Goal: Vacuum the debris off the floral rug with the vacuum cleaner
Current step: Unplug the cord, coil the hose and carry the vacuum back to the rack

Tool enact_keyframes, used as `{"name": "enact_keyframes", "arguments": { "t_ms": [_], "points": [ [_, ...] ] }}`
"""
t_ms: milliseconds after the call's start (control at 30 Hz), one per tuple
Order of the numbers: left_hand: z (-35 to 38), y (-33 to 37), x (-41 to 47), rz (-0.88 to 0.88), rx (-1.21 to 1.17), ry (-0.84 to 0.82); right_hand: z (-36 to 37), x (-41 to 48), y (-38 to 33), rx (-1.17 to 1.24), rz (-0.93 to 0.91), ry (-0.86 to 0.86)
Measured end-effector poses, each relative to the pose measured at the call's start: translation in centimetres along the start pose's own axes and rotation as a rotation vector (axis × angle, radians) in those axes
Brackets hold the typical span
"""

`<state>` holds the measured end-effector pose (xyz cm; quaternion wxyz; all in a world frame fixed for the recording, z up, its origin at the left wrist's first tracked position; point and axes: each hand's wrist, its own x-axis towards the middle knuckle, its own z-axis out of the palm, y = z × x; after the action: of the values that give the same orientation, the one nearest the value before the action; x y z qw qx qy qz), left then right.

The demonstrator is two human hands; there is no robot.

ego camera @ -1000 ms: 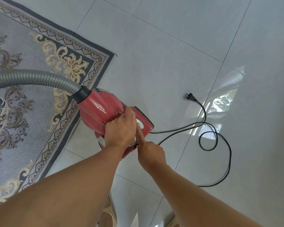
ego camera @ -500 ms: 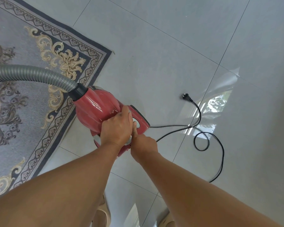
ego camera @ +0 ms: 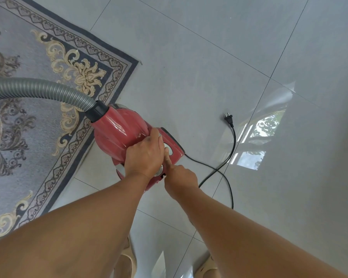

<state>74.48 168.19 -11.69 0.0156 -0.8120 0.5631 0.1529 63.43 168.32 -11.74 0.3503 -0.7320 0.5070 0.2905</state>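
A red canister vacuum cleaner (ego camera: 119,133) stands on the tiled floor at the edge of the grey floral rug (ego camera: 38,121). Its grey ribbed hose (ego camera: 38,90) runs left over the rug and out of view. My left hand (ego camera: 145,155) is closed over the top rear of the vacuum body. My right hand (ego camera: 179,175) is curled beside it, with the index finger stretched out and pressing on a grey button at the vacuum's rear. The black power cord (ego camera: 227,157) comes out of the back, and its plug (ego camera: 228,118) lies loose on the tiles.
Glossy grey floor tiles (ego camera: 209,57) spread to the right and ahead, with a window reflection at the right. The cord curves across the tiles right of the vacuum. My two feet in light slippers (ego camera: 127,259) stand at the bottom edge.
The loops of cord on the tiles have shrunk and the cord has drawn in toward the vacuum, with the plug sliding closer. Both hands have stayed on the vacuum's rear.
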Motion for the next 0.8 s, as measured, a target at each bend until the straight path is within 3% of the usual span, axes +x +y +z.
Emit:
{"name": "enact_keyframes", "arguments": {
  "t_ms": [100, 200, 267, 400, 500, 667, 800],
  "points": [
    [0.2, -0.3, -0.1, -0.004, -0.006, 0.016, 0.5, 0.2, 1.2, 0.159, 0.018, -0.014],
    [0.3, -0.3, 0.1, 0.004, -0.024, 0.015, 0.8, 0.1, 2.5, 0.479, 0.066, 0.179],
    [0.5, -0.4, 0.0, 0.022, -0.021, 0.017, 0.4, 0.5, 2.7, 0.731, 0.211, 0.279],
    [0.6, -0.4, 0.1, 0.000, -0.034, 0.022, -0.1, 2.4, 1.6, 1.222, 0.504, 0.176],
    [0.8, -0.8, 0.2, 0.053, -0.007, 0.025, 0.1, 3.6, 0.8, 1.451, 0.581, 0.136],
    [0.0, -1.7, 1.3, -0.169, -0.252, 0.018, 0.1, 5.1, -1.9, 1.670, 0.504, 0.094],
    [-0.6, -2.9, 2.2, -0.401, -0.388, 0.068, -1.3, 7.3, -3.8, 1.570, 0.446, 0.077]
  ]
}}
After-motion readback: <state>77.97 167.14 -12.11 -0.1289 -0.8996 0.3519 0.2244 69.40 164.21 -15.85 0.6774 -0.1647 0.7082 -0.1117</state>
